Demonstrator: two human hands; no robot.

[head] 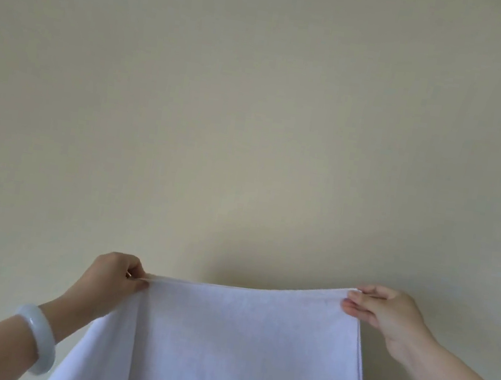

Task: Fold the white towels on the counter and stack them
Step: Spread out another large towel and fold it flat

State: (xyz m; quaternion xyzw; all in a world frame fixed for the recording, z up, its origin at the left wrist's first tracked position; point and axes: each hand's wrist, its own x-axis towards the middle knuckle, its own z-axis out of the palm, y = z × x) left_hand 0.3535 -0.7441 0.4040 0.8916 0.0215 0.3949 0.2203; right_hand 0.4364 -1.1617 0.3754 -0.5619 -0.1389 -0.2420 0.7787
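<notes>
1. My left hand [116, 277] pinches the top left corner of the white towel [220, 346], fingers curled over the hem, a pale bangle [36, 338] on the wrist.
2. My right hand [381, 311] pinches the top right corner between thumb and straight fingers.
3. Both arms reach forward, holding the towel up, its top edge stretched between them against a cream wall [254, 109].

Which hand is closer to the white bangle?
Left. The left hand pinches the towel corner just above the bangle on its wrist; the right hand pinches the opposite corner, across the towel.
</notes>
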